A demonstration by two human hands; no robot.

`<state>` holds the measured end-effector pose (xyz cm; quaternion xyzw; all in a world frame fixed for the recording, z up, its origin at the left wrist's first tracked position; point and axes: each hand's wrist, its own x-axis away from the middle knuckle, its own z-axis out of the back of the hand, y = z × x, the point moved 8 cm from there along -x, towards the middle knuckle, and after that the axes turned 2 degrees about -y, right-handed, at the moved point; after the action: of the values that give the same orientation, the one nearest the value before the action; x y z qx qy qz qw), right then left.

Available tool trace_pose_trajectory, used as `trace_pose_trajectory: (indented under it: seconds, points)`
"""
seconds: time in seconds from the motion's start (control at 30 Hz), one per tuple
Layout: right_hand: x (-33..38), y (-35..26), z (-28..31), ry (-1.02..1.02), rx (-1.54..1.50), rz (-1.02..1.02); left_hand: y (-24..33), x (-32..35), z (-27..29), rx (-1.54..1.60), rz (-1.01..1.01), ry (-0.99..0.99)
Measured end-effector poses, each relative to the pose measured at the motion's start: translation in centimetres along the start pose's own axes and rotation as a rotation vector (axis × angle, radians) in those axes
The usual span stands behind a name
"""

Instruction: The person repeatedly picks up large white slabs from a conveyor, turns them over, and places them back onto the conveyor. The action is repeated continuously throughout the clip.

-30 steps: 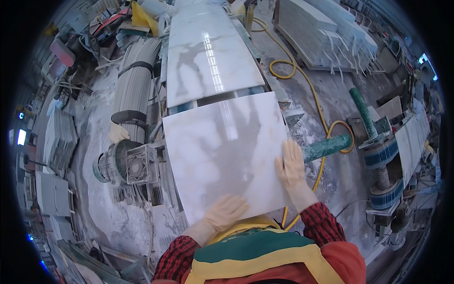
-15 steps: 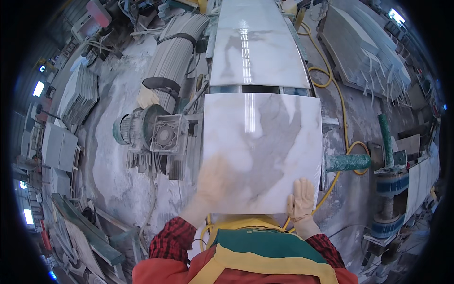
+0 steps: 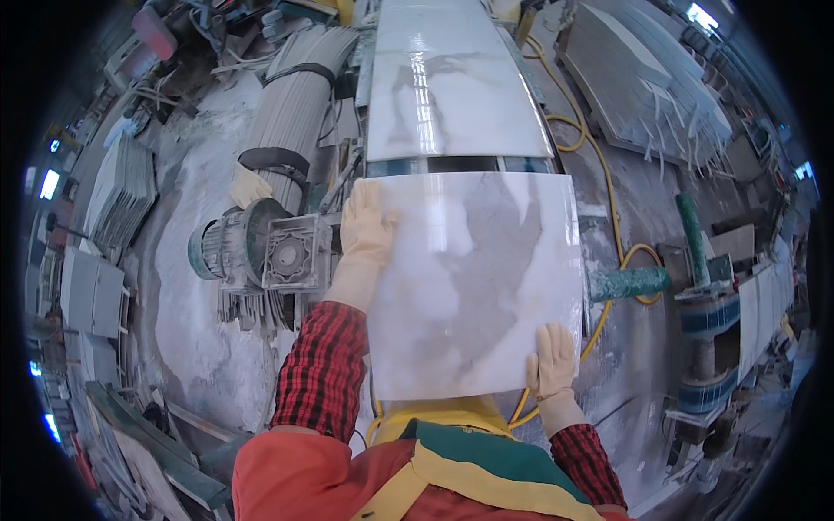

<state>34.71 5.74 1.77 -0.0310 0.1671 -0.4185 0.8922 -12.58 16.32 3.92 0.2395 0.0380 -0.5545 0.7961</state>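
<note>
A glossy white stone slab (image 3: 417, 286) with grey veining lies right in front of me. My left hand (image 3: 365, 227), in a cream glove, rests by the slab's far left corner with its fingers stretched forward. At the near right corner, my right hand (image 3: 553, 365) lies against the slab, gloved too, its fingers extended and pointing away from me. Beyond a narrow gap, a second polished white slab (image 3: 456, 95) lies in line with the first.
To the left stand a dusty motor with a gearbox (image 3: 289, 252) and a strapped bundle of long grey strips (image 3: 291, 104). A green roller (image 3: 630, 283) and a yellow hose (image 3: 601, 187) are on the right. Stacked slabs (image 3: 643, 78) lean at the far right.
My left hand has gone from the slab's near left part, where it was blurred, forward to its far left corner. My right hand keeps its place. The view has shifted slightly.
</note>
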Motion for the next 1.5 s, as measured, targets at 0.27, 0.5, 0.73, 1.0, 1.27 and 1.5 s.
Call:
trace_pose_trajectory:
  seconds: [0.27, 0.5, 0.73, 1.0, 1.27, 1.5]
  points:
    - [0.4, -0.4, 0.6, 0.057, 0.019, 0.037, 0.0, 6.6, -0.5, -0.049, 0.034, -0.027]
    - [1.7, -0.1, -0.1, 0.052, 0.012, 0.039, 2.2, 18.0, 1.9, -0.091, 0.015, -0.021]
    - [2.0, 0.0, -0.1, 0.088, -0.055, 0.002, 5.0, 30.3, 7.0, -0.018, 0.016, -0.262]
    - [2.5, -0.8, 1.8, 0.184, -0.150, 0.002, 5.7, 41.2, 11.8, 0.075, -0.211, -0.467]
    - [6.1, -0.9, 3.6, 0.306, -0.153, -0.034, 3.2, 30.6, 12.4, 0.156, -0.347, -0.395]
    - [10.7, -1.9, 4.2, 0.237, -0.132, -0.216, 8.0, 10.4, 4.8, 0.124, -0.626, -0.220]
